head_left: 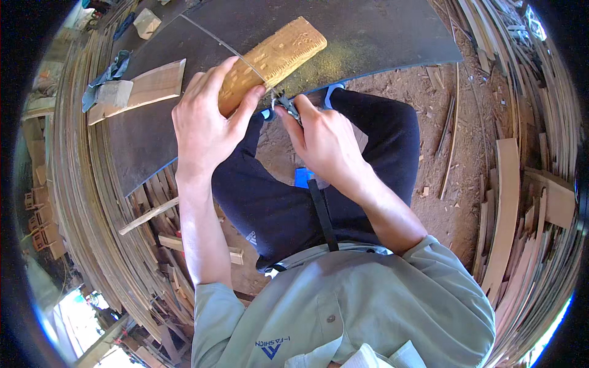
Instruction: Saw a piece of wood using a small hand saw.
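My left hand [207,119] holds a yellow wooden block [287,50] with a rough, notched face, fingers wrapped over its lower-left end. The block lies tilted on the dark board [392,34], near its front edge. A thin straight metal strip [211,34] runs from the upper left across the board to the block. My right hand [322,135] is closed on a small dark metal tool [286,101], which looks like pliers, beside the block where the strip meets it; the tool's tip is too small to make out clearly. Yellow sawdust [325,67] lies right of the block.
A pale plank [156,83] with a wood offcut and blue-grey cloth [101,84] lies at the board's left; another offcut [146,24] sits farther back. My legs are under the board's edge. Stacked wooden strips [83,184] line both sides over a dirt floor [448,122].
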Action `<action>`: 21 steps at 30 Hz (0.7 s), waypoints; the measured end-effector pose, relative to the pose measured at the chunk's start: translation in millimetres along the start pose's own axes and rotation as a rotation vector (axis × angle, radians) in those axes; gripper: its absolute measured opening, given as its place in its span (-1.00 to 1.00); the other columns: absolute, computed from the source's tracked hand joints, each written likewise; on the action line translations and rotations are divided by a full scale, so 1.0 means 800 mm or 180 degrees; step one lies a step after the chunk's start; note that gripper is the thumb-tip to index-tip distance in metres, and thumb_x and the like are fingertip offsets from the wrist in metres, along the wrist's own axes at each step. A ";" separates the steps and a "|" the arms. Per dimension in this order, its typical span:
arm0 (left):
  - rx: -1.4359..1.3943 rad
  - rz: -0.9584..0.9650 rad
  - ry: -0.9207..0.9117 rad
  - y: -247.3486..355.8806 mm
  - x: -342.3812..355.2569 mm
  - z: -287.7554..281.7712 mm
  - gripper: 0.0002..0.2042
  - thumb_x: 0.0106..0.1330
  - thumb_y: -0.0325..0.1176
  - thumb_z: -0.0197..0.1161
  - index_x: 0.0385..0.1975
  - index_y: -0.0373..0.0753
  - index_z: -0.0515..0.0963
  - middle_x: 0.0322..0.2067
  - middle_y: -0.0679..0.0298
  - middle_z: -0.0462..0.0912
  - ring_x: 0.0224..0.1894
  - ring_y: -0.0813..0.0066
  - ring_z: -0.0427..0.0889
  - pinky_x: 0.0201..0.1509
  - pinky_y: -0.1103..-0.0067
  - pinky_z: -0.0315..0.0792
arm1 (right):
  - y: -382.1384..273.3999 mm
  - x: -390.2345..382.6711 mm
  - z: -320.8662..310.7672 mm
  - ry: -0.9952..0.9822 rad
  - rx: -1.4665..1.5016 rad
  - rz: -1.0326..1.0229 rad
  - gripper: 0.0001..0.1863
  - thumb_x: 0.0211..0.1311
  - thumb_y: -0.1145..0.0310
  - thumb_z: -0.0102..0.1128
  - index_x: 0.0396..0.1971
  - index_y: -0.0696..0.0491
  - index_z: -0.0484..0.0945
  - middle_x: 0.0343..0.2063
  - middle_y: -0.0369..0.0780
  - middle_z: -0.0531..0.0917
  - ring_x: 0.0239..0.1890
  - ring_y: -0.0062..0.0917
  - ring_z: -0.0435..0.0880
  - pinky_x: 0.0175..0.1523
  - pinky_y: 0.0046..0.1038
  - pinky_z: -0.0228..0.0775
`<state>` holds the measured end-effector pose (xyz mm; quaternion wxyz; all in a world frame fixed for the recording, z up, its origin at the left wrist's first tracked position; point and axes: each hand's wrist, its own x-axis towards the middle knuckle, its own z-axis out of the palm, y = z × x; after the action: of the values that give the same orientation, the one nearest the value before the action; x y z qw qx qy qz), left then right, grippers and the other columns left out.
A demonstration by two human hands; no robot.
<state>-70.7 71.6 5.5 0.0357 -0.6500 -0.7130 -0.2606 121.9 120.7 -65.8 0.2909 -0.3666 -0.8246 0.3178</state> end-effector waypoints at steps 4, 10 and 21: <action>0.0026 0.0119 0.0033 0.001 0.003 0.000 -0.51 0.38 -0.11 0.50 0.16 -0.30 0.63 -0.16 0.04 0.76 -0.11 0.07 0.80 -0.04 0.28 0.62 | -0.001 0.005 -0.002 -0.0034 0.0033 -0.0014 -0.55 0.59 0.05 0.14 -0.37 0.14 0.43 -0.74 0.07 0.58 -0.64 0.09 0.66 -0.53 0.04 0.51; 0.0067 0.0057 0.0075 -0.002 0.004 0.003 -0.48 0.32 -0.04 0.53 0.13 -0.28 0.66 -0.17 0.08 0.78 -0.15 0.15 0.80 -0.09 0.30 0.66 | 0.000 0.004 -0.005 -0.0078 0.0140 -0.0015 -0.54 0.60 0.05 0.13 -0.38 0.15 0.44 -0.74 0.08 0.58 -0.63 0.11 0.65 -0.51 0.06 0.51; 0.0083 0.0165 0.0125 -0.008 0.003 0.004 -0.47 0.30 -0.06 0.55 0.13 -0.29 0.66 -0.19 0.07 0.76 -0.17 0.13 0.80 -0.11 0.30 0.67 | -0.015 0.009 -0.010 -0.0342 0.0191 0.0178 -0.59 0.62 0.09 0.09 -0.32 0.17 0.45 -0.68 0.13 0.60 -0.54 0.15 0.68 -0.41 0.11 0.55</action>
<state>-76.4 74.7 1.7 0.0648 -0.6625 -0.6984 -0.2629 119.0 122.5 -50.3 0.2481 -0.3630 -0.8186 0.3695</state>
